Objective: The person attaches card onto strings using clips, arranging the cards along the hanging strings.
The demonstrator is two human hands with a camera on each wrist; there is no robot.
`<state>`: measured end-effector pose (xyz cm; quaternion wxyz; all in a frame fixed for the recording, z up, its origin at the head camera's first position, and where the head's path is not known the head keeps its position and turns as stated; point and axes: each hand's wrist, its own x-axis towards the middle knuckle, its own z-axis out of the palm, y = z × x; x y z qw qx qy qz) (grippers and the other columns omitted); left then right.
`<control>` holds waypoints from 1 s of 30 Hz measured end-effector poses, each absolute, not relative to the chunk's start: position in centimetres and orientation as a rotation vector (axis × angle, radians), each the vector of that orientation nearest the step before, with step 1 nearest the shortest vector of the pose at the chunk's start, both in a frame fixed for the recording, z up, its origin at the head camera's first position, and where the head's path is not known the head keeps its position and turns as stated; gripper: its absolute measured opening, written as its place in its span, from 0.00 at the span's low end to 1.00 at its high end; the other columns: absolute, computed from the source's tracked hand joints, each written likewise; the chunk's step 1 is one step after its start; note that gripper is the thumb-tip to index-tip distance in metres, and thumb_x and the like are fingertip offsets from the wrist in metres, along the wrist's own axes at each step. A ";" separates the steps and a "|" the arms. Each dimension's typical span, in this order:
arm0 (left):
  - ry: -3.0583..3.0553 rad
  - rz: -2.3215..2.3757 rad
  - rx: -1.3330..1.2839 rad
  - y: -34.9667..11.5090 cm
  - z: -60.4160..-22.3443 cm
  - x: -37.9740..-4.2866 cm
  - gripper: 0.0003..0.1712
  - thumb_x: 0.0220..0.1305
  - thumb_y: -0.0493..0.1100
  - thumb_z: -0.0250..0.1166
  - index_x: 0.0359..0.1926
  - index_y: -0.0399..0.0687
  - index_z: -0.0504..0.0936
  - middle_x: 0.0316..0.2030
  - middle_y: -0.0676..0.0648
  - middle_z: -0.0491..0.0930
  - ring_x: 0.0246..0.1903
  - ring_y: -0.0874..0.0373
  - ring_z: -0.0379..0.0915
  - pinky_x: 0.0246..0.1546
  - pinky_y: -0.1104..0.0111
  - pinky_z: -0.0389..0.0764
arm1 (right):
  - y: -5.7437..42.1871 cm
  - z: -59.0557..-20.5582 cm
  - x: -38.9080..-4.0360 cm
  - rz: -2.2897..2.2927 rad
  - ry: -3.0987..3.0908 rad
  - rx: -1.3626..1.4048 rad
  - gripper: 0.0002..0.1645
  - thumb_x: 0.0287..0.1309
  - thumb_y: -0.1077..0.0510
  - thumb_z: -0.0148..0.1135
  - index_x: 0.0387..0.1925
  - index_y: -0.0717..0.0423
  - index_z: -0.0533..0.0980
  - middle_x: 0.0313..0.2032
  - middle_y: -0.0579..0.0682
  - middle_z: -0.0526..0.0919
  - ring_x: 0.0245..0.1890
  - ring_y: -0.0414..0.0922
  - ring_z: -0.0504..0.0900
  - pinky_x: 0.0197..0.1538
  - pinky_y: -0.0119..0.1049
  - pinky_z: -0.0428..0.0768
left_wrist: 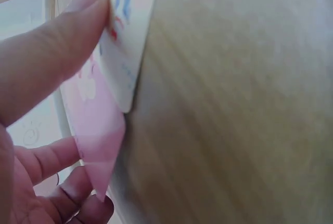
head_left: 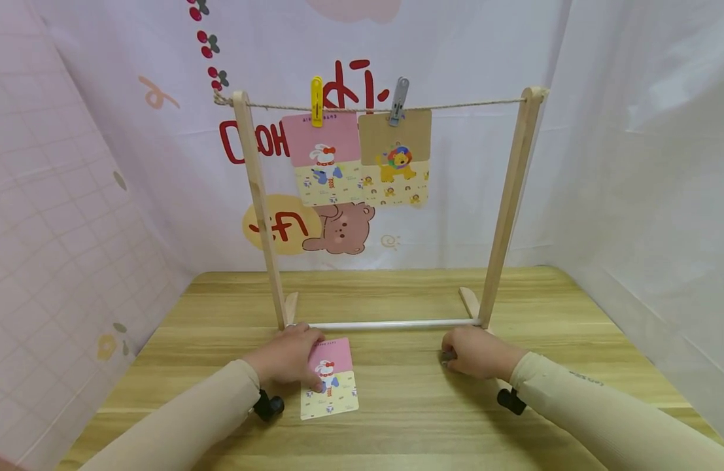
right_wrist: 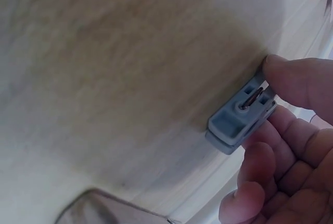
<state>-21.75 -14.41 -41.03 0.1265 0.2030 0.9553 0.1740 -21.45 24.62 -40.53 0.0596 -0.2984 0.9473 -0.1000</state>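
Observation:
On the table, my left hand [head_left: 286, 356] holds a pink and yellow card [head_left: 338, 396] printed with a white rabbit. The left wrist view shows the thumb [left_wrist: 86, 5] over the card's face and the other fingers curled at its pink edge [left_wrist: 99, 146]. To the right, my right hand [head_left: 481, 352] pinches a blue-grey clothespin [right_wrist: 234, 117] between thumb and fingers, low over the wood; its metal spring faces the camera. A matching rabbit card [head_left: 326, 137] and a tan lion card [head_left: 399, 140] hang from a rope.
A wooden stand has two posts [head_left: 505, 209], a rope [head_left: 473, 104] across the top and a white rod [head_left: 391, 324] low between them. A yellow clothespin [head_left: 317, 101] and a grey clothespin [head_left: 399, 101] grip the rope. A printed curtain [head_left: 456, 229] hangs behind the table [head_left: 409, 418].

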 end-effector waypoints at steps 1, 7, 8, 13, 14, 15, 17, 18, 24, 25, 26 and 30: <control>2.775 0.531 0.579 -14.4 -41.0 -21.7 0.51 0.39 0.59 0.89 0.64 0.49 0.78 0.49 0.51 0.76 0.48 0.54 0.71 0.56 0.51 0.75 | 24.6 -40.6 -21.5 -0.302 2.868 -0.900 0.10 0.56 0.61 0.77 0.27 0.50 0.80 0.24 0.38 0.76 0.25 0.35 0.69 0.31 0.33 0.71; 2.721 0.626 0.582 -14.0 -41.2 -21.7 0.52 0.41 0.57 0.88 0.67 0.52 0.76 0.52 0.51 0.75 0.51 0.54 0.71 0.57 0.50 0.74 | 24.6 -40.7 -21.6 -0.306 2.865 -0.868 0.08 0.56 0.61 0.77 0.29 0.51 0.82 0.25 0.38 0.78 0.26 0.35 0.70 0.32 0.34 0.73; 2.714 0.635 0.586 -14.0 -41.2 -21.7 0.52 0.42 0.57 0.88 0.68 0.52 0.75 0.52 0.51 0.76 0.51 0.55 0.71 0.58 0.50 0.74 | 24.6 -40.8 -21.6 -0.310 2.866 -0.861 0.08 0.56 0.61 0.77 0.29 0.51 0.82 0.25 0.38 0.78 0.27 0.35 0.71 0.33 0.34 0.74; 2.695 0.683 0.590 -13.9 -41.3 -21.8 0.51 0.43 0.54 0.88 0.68 0.52 0.75 0.53 0.50 0.76 0.50 0.56 0.72 0.58 0.52 0.76 | 24.6 -40.9 -21.6 -0.304 2.871 -0.854 0.07 0.56 0.61 0.76 0.30 0.51 0.83 0.26 0.38 0.79 0.27 0.35 0.71 0.34 0.35 0.75; 2.689 0.693 0.587 -13.9 -41.3 -21.8 0.50 0.44 0.54 0.88 0.68 0.53 0.75 0.53 0.50 0.76 0.49 0.56 0.72 0.57 0.53 0.76 | 24.6 -41.0 -21.6 -0.301 2.871 -0.857 0.07 0.56 0.61 0.76 0.30 0.50 0.82 0.26 0.37 0.79 0.27 0.35 0.71 0.34 0.35 0.75; 2.683 0.703 0.587 -13.8 -41.3 -21.8 0.50 0.45 0.53 0.87 0.68 0.53 0.75 0.53 0.50 0.76 0.48 0.56 0.72 0.57 0.53 0.76 | 24.6 -41.0 -21.6 -0.299 2.871 -0.859 0.07 0.56 0.61 0.76 0.30 0.50 0.82 0.26 0.37 0.79 0.27 0.35 0.71 0.34 0.35 0.75; 2.671 0.725 0.583 -13.8 -41.3 -21.7 0.48 0.47 0.52 0.87 0.68 0.53 0.75 0.55 0.49 0.76 0.48 0.56 0.72 0.57 0.53 0.76 | 24.6 -41.0 -21.6 -0.301 2.870 -0.859 0.07 0.56 0.61 0.76 0.30 0.50 0.82 0.26 0.38 0.79 0.27 0.35 0.71 0.34 0.35 0.75; 2.669 0.731 0.586 -13.7 -41.4 -21.7 0.47 0.47 0.51 0.86 0.68 0.53 0.75 0.56 0.49 0.76 0.49 0.55 0.73 0.58 0.52 0.76 | 24.6 -41.0 -21.6 -0.300 2.871 -0.862 0.07 0.56 0.61 0.76 0.30 0.51 0.82 0.26 0.38 0.79 0.27 0.35 0.71 0.34 0.35 0.75; 2.671 0.777 0.591 -13.6 -41.6 -21.6 0.40 0.52 0.47 0.84 0.65 0.52 0.78 0.60 0.47 0.77 0.54 0.54 0.74 0.63 0.47 0.74 | 24.6 -40.9 -21.5 -0.295 2.881 -0.867 0.06 0.57 0.60 0.77 0.32 0.51 0.83 0.28 0.40 0.81 0.28 0.35 0.72 0.35 0.36 0.76; 2.671 0.788 0.585 -13.6 -41.6 -21.6 0.39 0.53 0.47 0.84 0.65 0.52 0.79 0.60 0.46 0.77 0.54 0.53 0.74 0.63 0.47 0.74 | 24.6 -40.9 -21.5 -0.298 2.879 -0.868 0.06 0.57 0.60 0.77 0.32 0.51 0.83 0.28 0.40 0.81 0.28 0.35 0.72 0.35 0.36 0.76; 2.672 0.799 0.578 -13.6 -41.6 -21.6 0.37 0.54 0.46 0.83 0.65 0.52 0.79 0.59 0.46 0.78 0.55 0.53 0.74 0.64 0.46 0.74 | 24.6 -40.9 -21.5 -0.302 2.877 -0.867 0.06 0.57 0.60 0.77 0.32 0.52 0.83 0.28 0.40 0.81 0.29 0.35 0.72 0.35 0.36 0.76; 2.681 0.828 0.539 -13.4 -41.7 -21.6 0.32 0.59 0.43 0.80 0.64 0.54 0.81 0.58 0.45 0.78 0.55 0.52 0.73 0.65 0.46 0.73 | 24.6 -40.9 -21.5 -0.312 2.869 -0.890 0.06 0.57 0.60 0.76 0.33 0.53 0.84 0.29 0.40 0.81 0.29 0.35 0.72 0.35 0.36 0.76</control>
